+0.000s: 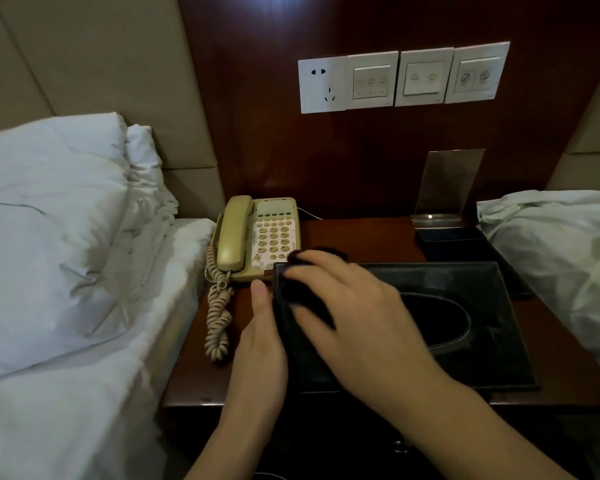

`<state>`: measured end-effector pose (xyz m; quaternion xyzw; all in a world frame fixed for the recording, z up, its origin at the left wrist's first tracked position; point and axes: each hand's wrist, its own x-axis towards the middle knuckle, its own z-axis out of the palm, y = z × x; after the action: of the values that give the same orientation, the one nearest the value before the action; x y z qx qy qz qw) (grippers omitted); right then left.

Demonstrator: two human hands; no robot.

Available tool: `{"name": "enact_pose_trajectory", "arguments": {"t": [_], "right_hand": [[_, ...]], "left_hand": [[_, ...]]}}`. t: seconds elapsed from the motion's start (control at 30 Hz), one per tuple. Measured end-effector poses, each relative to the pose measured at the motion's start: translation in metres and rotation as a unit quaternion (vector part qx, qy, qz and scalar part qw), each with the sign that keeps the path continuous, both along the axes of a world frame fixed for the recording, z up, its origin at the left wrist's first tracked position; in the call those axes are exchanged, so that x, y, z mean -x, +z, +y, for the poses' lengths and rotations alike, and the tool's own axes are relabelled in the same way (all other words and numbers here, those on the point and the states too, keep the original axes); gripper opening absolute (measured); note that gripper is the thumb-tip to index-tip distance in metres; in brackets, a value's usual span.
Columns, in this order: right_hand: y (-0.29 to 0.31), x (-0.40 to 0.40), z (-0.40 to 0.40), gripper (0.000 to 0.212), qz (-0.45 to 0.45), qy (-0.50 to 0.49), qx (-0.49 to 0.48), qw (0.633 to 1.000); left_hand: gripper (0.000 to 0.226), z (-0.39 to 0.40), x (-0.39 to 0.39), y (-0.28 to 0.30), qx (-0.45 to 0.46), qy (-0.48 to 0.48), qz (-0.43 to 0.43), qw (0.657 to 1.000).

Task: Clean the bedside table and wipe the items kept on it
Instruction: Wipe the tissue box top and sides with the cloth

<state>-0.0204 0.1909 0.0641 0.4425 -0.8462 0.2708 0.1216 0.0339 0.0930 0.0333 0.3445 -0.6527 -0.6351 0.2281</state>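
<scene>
The tissue box [465,327], lying under both hands, looks mid-wipe: the right hand [354,306] presses a dark cloth [302,299] on its lid, the left hand [260,337] steadies its near-left edge, and the phone [257,237] beyond the fingertips likely needs wiping next.

Two bare forearms, no sleeves, left hand [260,344], right hand [354,313], no rings or watch visible

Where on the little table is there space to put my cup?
Bare wood shows behind the tissue box, between the phone and the clear stand. The front is crowded: the box and both hands fill it.
</scene>
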Motion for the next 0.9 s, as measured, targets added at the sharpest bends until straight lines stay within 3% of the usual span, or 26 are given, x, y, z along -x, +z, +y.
{"name": "enact_pose_trajectory", "arguments": {"t": [0.1, 0.2, 0.3, 0.47, 0.53, 0.63, 0.7, 0.8, 0.9], "right_hand": [[0.013, 0.007, -0.01, 0.048, -0.008, 0.005, 0.007, 1.0], [0.017, 0.013, -0.001, 0.034, 0.035, -0.016, 0.035, 0.999], [0.013, 0.0, 0.009, 0.033, 0.025, -0.01, 0.079, 0.997], [0.003, -0.016, 0.004, 0.027, 0.035, 0.02, 0.031, 0.999], [0.004, -0.006, 0.012, 0.03, 0.034, -0.004, 0.043, 0.998], [0.001, 0.015, 0.034, 0.031, 0.01, -0.078, 0.095, 0.992], [-0.002, 0.015, 0.036, 0.031, 0.003, -0.102, 0.119, 0.988], [-0.003, 0.001, 0.019, 0.031, 0.008, -0.033, 0.092, 0.995], [-0.004, 0.01, 0.027, 0.032, 0.015, 0.001, 0.057, 0.998]], "left_hand": [[0.047, 0.0, 0.001, 0.003, 0.004, 0.015, 0.024, 1.0], [0.076, -0.002, -0.004, -0.003, 0.043, -0.026, 0.011, 0.999], [0.105, -0.002, -0.009, -0.014, 0.086, -0.064, 0.035, 0.994], [0.144, -0.007, -0.007, -0.027, 0.182, -0.107, -0.013, 0.977], [0.136, -0.008, -0.007, -0.027, 0.188, -0.105, -0.003, 0.977], [0.095, -0.007, -0.008, -0.018, 0.092, -0.072, 0.02, 0.993], [0.089, -0.008, -0.007, -0.014, 0.074, -0.08, 0.011, 0.994], [0.086, -0.007, -0.007, -0.012, 0.07, -0.072, 0.014, 0.995], [0.043, -0.002, -0.009, -0.005, 0.061, -0.044, 0.005, 0.997]]}}
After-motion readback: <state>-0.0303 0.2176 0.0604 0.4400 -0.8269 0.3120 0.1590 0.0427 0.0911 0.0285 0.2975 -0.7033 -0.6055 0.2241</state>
